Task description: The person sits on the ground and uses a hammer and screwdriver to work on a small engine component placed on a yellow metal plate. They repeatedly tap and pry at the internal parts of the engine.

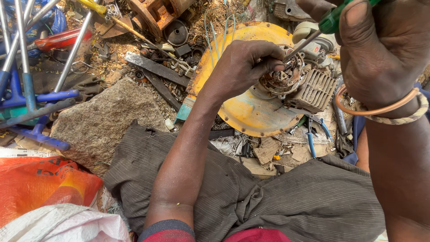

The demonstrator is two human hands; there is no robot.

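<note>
right now the left hand (244, 62) sits in the upper middle of the frame, its fingers curled tight and pinched at the edge of a rusty motor winding (282, 79), though what exactly they pinch is hard to make out. the winding rests on a round yellow metal plate (242, 110), touching a grey finned block (316, 92) just to its right. the right hand (380, 49) fills the upper right corner, fist closed around the green handle of a screwdriver (329, 22), whose shaft slants down-left so the tip meets the winding beside the left fingertips. a copper-coloured bangle (380, 109) and a braided band circle the right wrist. blue-handled pliers (311, 134) lie below the plate among scrap. a large grey stone (107, 118) sits left of centre, blue metal tubing (31, 96) at the far left, an orange sack (40, 183) in the lower left.
</note>
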